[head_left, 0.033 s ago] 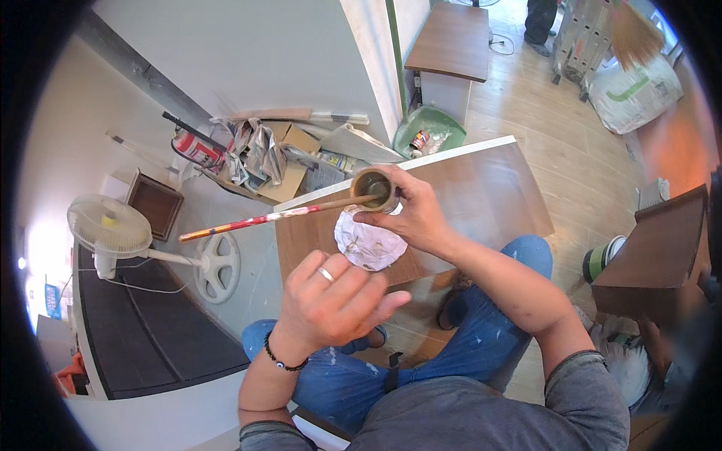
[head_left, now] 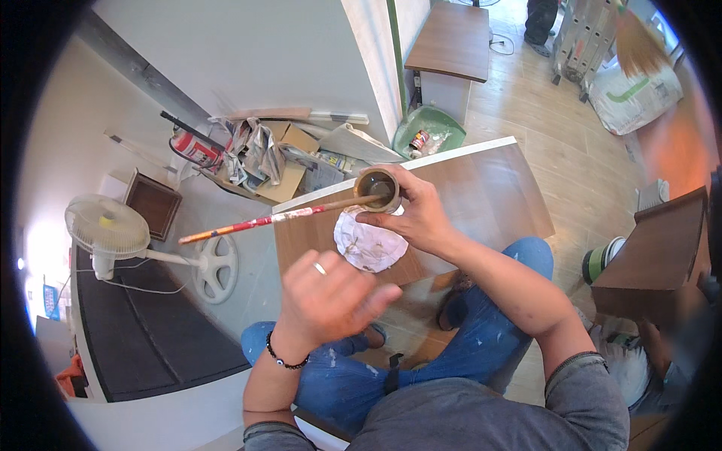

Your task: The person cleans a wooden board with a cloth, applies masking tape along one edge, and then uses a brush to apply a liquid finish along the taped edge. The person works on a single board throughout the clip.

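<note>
My right hand (head_left: 410, 214) grips a small brown cup (head_left: 378, 188) with dark contents, tilted toward me above a wooden board (head_left: 474, 192). A long red, white and wooden stick (head_left: 282, 216) rests with one end inside the cup and extends out to the left. Just beneath the cup is a crumpled white paper round (head_left: 371, 244), streaked with brown. Below and left of it, my left hand (head_left: 332, 297), slightly blurred, hangs with fingers loosely bent and thumb apart, nothing visible in it.
Left: a standing fan (head_left: 105, 229). Behind the board: a box of papers (head_left: 271, 161) and green dustpan (head_left: 429, 131) with a can. Back right: side panel (head_left: 447, 41), another person's legs (head_left: 538, 22), ladder (head_left: 579, 37), white sack (head_left: 632, 101). Right: brown box (head_left: 647, 255).
My left hand has shifted slightly to the left and is more blurred. My right hand still holds the cup in about the same place.
</note>
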A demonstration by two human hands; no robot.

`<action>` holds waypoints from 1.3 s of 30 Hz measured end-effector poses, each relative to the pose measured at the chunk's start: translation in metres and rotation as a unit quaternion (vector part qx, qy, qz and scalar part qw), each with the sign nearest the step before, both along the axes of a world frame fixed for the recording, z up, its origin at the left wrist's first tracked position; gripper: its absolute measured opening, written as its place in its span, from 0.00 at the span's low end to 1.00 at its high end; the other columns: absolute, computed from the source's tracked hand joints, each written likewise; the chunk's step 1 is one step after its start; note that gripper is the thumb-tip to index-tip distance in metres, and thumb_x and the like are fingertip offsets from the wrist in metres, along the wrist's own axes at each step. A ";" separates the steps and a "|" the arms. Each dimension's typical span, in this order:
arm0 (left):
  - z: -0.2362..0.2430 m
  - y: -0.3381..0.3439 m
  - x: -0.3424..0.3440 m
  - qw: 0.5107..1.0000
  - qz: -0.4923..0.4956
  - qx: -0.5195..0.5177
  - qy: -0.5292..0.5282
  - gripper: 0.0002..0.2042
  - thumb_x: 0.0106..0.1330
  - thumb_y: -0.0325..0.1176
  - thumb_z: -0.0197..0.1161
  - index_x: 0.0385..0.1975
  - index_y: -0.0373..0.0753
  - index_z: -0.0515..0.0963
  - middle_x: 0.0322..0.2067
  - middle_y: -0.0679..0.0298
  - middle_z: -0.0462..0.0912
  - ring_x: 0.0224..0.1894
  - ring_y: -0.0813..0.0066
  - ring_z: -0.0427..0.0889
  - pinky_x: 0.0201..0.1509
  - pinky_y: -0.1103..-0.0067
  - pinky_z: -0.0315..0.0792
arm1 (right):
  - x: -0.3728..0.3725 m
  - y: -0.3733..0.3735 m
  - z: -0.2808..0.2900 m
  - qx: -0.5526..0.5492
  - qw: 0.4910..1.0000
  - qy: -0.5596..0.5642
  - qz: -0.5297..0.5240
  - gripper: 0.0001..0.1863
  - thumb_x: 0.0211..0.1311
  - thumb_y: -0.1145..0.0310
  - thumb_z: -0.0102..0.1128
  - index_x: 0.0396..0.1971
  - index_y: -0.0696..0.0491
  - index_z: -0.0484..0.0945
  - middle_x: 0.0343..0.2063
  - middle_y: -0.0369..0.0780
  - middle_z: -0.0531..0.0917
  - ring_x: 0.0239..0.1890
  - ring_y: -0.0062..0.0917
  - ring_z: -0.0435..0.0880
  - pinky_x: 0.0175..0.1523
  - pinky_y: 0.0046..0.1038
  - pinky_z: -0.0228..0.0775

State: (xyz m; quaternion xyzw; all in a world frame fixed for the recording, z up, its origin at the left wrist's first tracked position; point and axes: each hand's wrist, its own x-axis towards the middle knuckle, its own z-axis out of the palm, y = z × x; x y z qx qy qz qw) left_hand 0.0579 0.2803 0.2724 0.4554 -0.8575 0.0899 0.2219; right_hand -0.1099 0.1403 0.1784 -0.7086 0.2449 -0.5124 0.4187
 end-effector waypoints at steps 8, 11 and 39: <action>-0.043 -0.007 0.036 0.901 0.104 0.050 0.418 0.22 0.56 0.45 0.80 0.42 0.36 0.83 0.27 0.62 0.83 0.29 0.72 0.82 0.33 0.76 0.76 | 0.014 -0.002 -0.005 0.007 0.995 0.065 0.077 0.34 0.48 0.71 0.82 0.58 0.50 0.78 0.55 0.40 0.84 0.60 0.34 0.83 0.62 0.35 0.76; -0.040 -0.015 0.047 0.934 0.038 0.007 0.355 0.18 0.59 0.41 0.78 0.42 0.37 0.82 0.30 0.61 0.85 0.29 0.66 0.84 0.33 0.76 0.76 | 0.025 -0.003 -0.008 0.000 0.995 0.057 0.087 0.34 0.46 0.73 0.82 0.57 0.50 0.78 0.57 0.41 0.83 0.64 0.38 0.80 0.66 0.36 0.74; -0.032 -0.003 0.044 0.947 0.096 0.031 0.304 0.12 0.67 0.34 0.74 0.42 0.36 0.78 0.33 0.56 0.85 0.34 0.66 0.84 0.39 0.76 0.76 | 0.026 0.001 -0.017 -0.039 0.982 0.185 0.018 0.31 0.47 0.78 0.77 0.56 0.46 0.83 0.58 0.43 0.77 0.63 0.42 0.78 0.64 0.40 0.76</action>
